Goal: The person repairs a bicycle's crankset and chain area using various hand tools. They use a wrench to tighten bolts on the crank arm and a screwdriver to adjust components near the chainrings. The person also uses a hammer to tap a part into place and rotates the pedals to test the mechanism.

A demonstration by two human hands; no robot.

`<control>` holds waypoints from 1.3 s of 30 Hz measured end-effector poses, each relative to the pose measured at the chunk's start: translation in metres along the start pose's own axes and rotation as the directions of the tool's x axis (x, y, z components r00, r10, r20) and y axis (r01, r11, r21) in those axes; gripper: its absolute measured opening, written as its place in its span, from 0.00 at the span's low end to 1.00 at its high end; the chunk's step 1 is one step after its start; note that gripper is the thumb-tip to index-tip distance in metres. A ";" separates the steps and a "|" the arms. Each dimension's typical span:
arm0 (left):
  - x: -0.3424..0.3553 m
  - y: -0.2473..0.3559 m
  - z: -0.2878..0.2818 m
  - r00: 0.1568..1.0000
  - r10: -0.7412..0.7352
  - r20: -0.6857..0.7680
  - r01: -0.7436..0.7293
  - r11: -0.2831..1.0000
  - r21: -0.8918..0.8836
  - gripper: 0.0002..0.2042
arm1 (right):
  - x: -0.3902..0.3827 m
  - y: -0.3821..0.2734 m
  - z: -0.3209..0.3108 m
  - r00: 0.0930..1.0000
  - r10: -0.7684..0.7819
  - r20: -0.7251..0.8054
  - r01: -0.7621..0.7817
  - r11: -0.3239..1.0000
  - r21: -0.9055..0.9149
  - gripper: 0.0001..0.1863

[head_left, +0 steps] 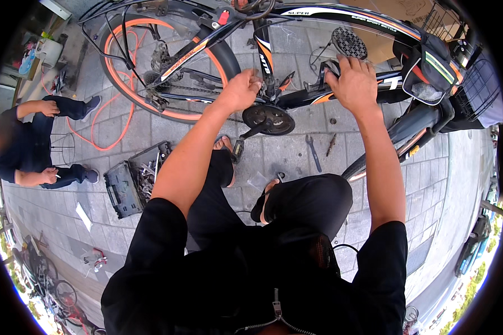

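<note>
A black, white and orange bicycle (265, 53) stands across the floor in front of me. Close beside its seat tube, my left hand (243, 90) has its fingers curled in a pinch; whatever lies between them is hidden. My right hand (353, 84) is at the down tube, thumb and fingers around a black bracket-like holder (322, 75) fixed there. Below and between my hands is the chainring (268, 120) with its crank and pedal (238, 151). The orange-rimmed rear wheel (126, 84) is at the left.
An open toolbox (123, 192) full of tools lies left of my legs. A wrench (313, 153) and a thin rusty tool (331, 145) lie on the paving. An orange hose (98, 146) curls on the ground. Another person (31, 142) sits at the far left. A cardboard box (385, 33) is behind the bicycle.
</note>
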State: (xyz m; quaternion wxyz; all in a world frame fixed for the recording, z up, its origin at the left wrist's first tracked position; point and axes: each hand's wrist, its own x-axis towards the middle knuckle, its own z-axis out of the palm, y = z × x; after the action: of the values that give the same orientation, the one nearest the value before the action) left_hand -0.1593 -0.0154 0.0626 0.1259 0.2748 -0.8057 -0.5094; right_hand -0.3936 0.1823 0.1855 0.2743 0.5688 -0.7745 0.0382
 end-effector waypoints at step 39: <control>0.007 0.003 -0.024 0.968 -0.186 0.168 0.196 0.980 -0.045 0.16 | -0.348 -0.074 0.113 0.265 0.399 0.878 -0.964 0.136 0.229 0.27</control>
State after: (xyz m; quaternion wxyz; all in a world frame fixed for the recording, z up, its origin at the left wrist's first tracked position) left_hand -0.1543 -0.0363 0.0757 0.0184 0.3045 -0.7671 -0.5644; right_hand -0.2997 0.4133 -0.0921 -0.3333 0.1208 -0.8858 0.2994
